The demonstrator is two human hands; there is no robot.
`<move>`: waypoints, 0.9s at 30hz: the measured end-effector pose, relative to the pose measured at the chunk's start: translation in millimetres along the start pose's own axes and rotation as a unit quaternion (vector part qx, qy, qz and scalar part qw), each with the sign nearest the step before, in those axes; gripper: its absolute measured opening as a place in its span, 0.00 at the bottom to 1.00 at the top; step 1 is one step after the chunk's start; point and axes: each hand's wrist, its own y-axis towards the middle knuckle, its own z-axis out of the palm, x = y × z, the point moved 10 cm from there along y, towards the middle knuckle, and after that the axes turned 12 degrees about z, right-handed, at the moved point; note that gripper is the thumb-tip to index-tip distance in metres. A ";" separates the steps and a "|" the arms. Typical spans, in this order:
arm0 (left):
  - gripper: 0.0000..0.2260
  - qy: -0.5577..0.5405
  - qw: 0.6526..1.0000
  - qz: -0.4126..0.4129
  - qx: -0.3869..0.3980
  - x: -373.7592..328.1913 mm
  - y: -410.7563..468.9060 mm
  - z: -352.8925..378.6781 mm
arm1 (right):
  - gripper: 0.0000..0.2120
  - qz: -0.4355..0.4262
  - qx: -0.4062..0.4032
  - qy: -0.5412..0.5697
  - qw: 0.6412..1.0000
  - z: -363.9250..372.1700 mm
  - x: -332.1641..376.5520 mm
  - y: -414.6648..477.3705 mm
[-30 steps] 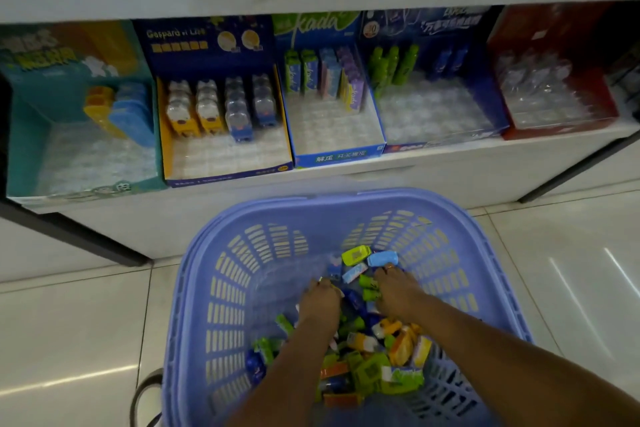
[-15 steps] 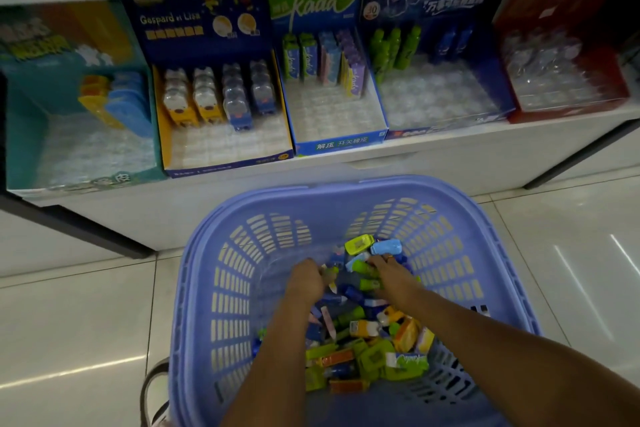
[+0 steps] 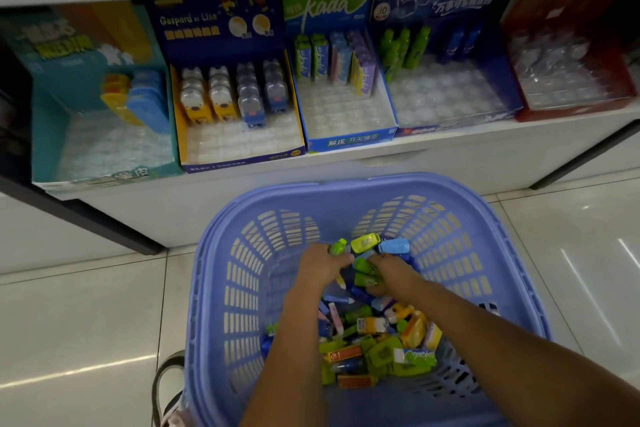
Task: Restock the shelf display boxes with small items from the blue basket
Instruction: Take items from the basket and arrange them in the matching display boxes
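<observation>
The blue basket point(image 3: 221, 288) stands on the floor below the shelf, holding a heap of several small colourful items point(image 3: 377, 347). Both hands are down inside it. My left hand point(image 3: 318, 265) grips a small green bottle-shaped item point(image 3: 337, 247) that sticks up above its fingers. My right hand point(image 3: 389, 272) lies curled on the pile and its fingers close round green items point(image 3: 363, 267). Display boxes line the shelf: a teal box point(image 3: 52, 135), a Gaspard et Lisa box point(image 3: 242, 146), a Kada box point(image 3: 346, 139), a dark blue eraser box point(image 3: 450, 104) and a red box point(image 3: 571, 94).
Each box has a few items at the back and bare plastic trays in front. A yellow-green item point(image 3: 365, 242) and a light blue item point(image 3: 393, 246) lie at the pile's far edge. A shoe point(image 3: 169, 388) shows left of the basket on the tiled floor.
Both hands moved toward the basket's far side. My left hand lifted a green item out of the pile; my right hand closed on green pieces. The camera tilted down a little.
</observation>
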 end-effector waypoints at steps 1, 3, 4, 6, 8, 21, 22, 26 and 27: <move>0.16 0.002 1.000 0.010 0.006 -5.2 -2.1 1.5 | 0.23 -0.025 0.027 0.028 0.999 -3.6 10.5 -6.9; 0.14 -0.013 0.999 0.021 0.032 -16.2 -6.6 6.8 | 0.21 -0.082 0.046 0.062 0.994 -19.3 33.5 -24.5; 0.12 -0.025 0.998 0.024 0.048 -21.8 -9.3 8.8 | 0.20 -0.107 0.032 0.049 0.993 -31.5 42.8 -33.6; 0.13 -0.060 0.995 0.023 0.074 -30.9 -15.2 7.5 | 0.20 -0.131 0.004 0.025 0.991 -57.4 51.7 -50.2; 0.12 -0.117 0.990 0.021 0.081 -40.9 -20.4 0.0 | 0.22 -0.141 -0.024 0.046 0.989 -84.5 53.9 -66.1; 0.09 -0.516 0.832 0.199 -0.044 -170.2 -92.2 -78.9 | 0.11 -0.205 -0.144 0.545 0.800 -222.4 89.5 -168.0; 0.11 -0.532 0.821 0.204 -0.046 -172.9 -97.6 -81.6 | 0.10 -0.209 -0.137 0.545 0.800 -225.7 95.2 -172.4; 0.10 -0.557 0.797 0.221 -0.075 -183.5 -109.2 -94.6 | 0.12 -0.219 -0.058 0.568 0.791 -236.6 111.3 -180.9; 0.10 -0.558 0.793 0.231 -0.084 -187.3 -110.8 -97.5 | 0.13 -0.220 -0.026 0.586 0.779 -237.7 114.0 -181.2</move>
